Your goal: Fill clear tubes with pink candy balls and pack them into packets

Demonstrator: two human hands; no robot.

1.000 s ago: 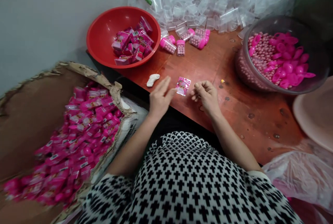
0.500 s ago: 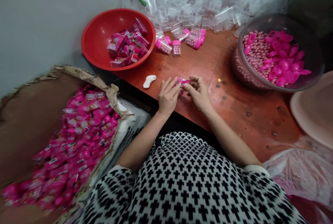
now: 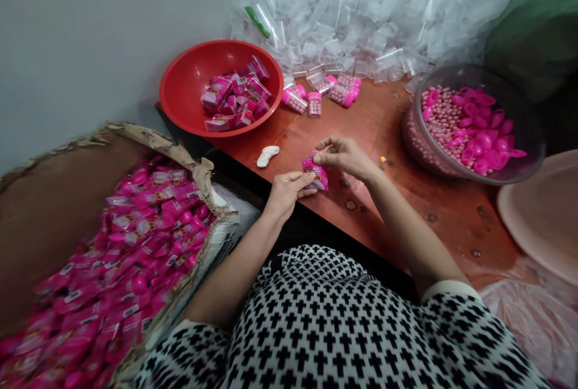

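Observation:
A small pink printed wrapper (image 3: 318,174) is held up over the table's near edge. My left hand (image 3: 288,192) pinches its lower left part between thumb and fingers. At its top edge, the thumb and fingers of my right hand (image 3: 345,155) close on the wrapper too. Behind the hands, several clear jars of pink beads with pink lids (image 3: 315,104) lie or stand on the table. A white curved piece (image 3: 268,156) rests to the left of the wrapper.
A red bowl (image 3: 180,91) of pink packets stands at back left. At right, a dark translucent bowl (image 3: 533,136) holds pink beads and pink spoon-like pieces. Clear plastic containers (image 3: 343,21) are heaped behind. A torn carton (image 3: 58,196) of pink packets stands at left, a pale basin (image 3: 542,208) at right.
The wrapper has been raised from flat on the table and now shows its printed face. My left hand has gone from lying over it to pinching it; my right hand has moved to its top.

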